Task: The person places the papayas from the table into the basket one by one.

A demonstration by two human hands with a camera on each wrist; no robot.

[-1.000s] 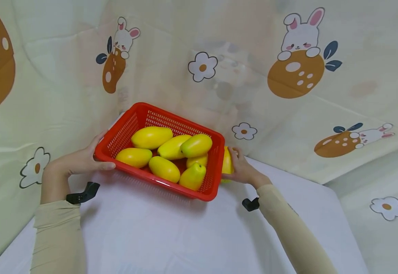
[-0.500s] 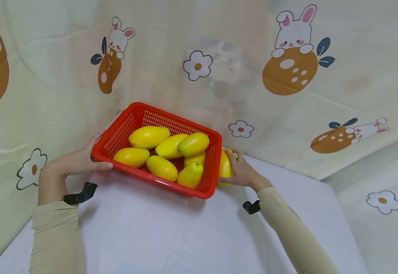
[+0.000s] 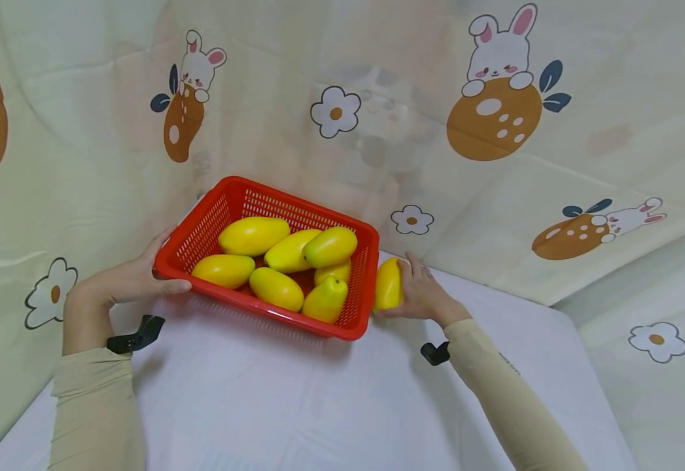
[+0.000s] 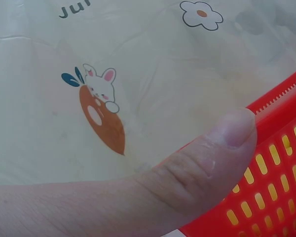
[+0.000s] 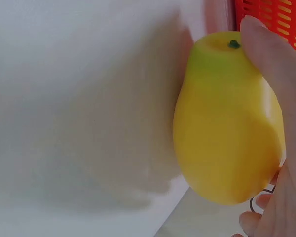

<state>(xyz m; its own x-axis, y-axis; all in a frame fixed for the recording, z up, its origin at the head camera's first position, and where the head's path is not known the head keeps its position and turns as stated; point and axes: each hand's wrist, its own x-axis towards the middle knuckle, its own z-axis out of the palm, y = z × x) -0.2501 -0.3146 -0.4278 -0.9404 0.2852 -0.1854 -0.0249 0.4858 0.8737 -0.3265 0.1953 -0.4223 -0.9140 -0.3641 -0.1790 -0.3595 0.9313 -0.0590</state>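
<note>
A red plastic basket (image 3: 271,315) with slotted walls holds several yellow mangoes (image 3: 255,236) with greenish tips. My left hand (image 3: 133,278) grips the basket's left end; its thumb lies along the near side, as the left wrist view also shows, and its other fingers are mostly hidden behind the end wall. Just right of the basket, my right hand (image 3: 423,292) holds one more mango (image 3: 388,286) between thumb and fingers. In the right wrist view that mango (image 5: 224,123) shows its green stem end towards the thumb, with the red basket wall close behind.
A white-covered table (image 3: 295,405) lies under the basket. Behind and at the sides hangs a cream curtain (image 3: 271,98) printed with rabbits and flowers, close behind the basket. Dark wrist camera mounts (image 3: 434,353) sit at both wrists.
My right hand and its mango have shifted slightly right, away from the basket, and more of the mango now shows. The left hand keeps its hold. The whole view has drifted a little.
</note>
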